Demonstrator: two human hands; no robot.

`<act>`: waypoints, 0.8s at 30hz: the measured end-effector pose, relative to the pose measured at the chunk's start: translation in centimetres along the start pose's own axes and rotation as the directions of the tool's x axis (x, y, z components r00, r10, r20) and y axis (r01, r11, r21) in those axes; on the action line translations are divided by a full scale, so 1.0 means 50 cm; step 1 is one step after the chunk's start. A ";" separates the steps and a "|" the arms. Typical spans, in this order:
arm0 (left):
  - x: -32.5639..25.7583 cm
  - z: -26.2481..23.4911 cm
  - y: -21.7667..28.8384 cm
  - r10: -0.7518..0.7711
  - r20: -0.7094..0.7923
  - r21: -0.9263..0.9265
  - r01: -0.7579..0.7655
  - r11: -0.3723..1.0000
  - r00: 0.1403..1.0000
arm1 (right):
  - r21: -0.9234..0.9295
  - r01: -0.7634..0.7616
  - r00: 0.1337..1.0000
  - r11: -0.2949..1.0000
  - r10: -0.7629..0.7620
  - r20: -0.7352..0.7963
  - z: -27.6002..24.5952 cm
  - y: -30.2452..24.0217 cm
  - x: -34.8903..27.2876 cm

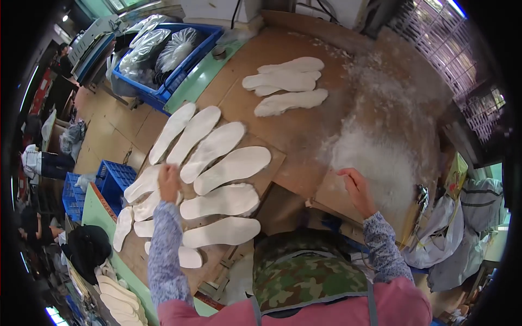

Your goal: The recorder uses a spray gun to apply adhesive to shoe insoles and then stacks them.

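Note:
White, shoe-sole-shaped insoles (232, 169) lie side by side in two rows on a brown board at the left of the worktable. My left hand (169, 183) is over these rows, fingers curled down and slightly blurred; whatever is under them is hidden. It is nearest to an insole (142, 183) on its left and one (191, 136) beyond it. Farther right, my right hand (356, 191) is above the near edge of a powder-covered board (375, 163). Its fingers are loosely bent, thumb apart, and I see nothing in them.
More white insoles (291, 102) lie overlapping at the far middle of the brown worktable (239, 54). White powder (380, 125) covers the right side. A blue crate (190, 70) of plastic bags stands far left. Plastic bags (446, 228) hang at the right edge.

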State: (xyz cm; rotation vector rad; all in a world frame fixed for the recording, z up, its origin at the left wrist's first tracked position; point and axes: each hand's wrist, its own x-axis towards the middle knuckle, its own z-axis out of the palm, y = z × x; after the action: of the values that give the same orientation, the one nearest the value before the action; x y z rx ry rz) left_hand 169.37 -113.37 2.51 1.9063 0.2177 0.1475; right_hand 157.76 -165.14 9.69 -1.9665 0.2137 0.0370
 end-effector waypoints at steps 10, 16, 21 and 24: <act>0.200 0.681 0.156 0.534 0.410 0.586 -0.662 0.468 0.740 | -0.091 -0.180 0.970 0.979 0.161 -0.184 -0.158 0.104 -0.125; 0.254 0.805 0.183 0.414 0.518 0.670 -0.656 0.348 0.748 | -0.109 -0.223 0.954 0.969 0.195 -0.227 -0.172 0.060 -0.137; 0.186 0.763 0.344 0.303 0.810 0.062 -0.587 0.807 0.502 | -0.230 0.302 0.916 0.925 -0.348 -0.200 -0.210 -0.044 0.008; 0.079 0.726 0.438 0.149 0.939 -0.074 -0.242 0.967 0.309 | -0.205 0.487 0.846 0.849 -0.517 -0.130 -0.183 -0.085 0.148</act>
State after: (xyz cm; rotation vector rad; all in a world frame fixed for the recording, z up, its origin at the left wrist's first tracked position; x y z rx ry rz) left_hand 182.53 -152.99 10.83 1.7784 -0.8548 -0.8585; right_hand 165.09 -172.89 16.24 -2.1365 -0.2051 -0.4867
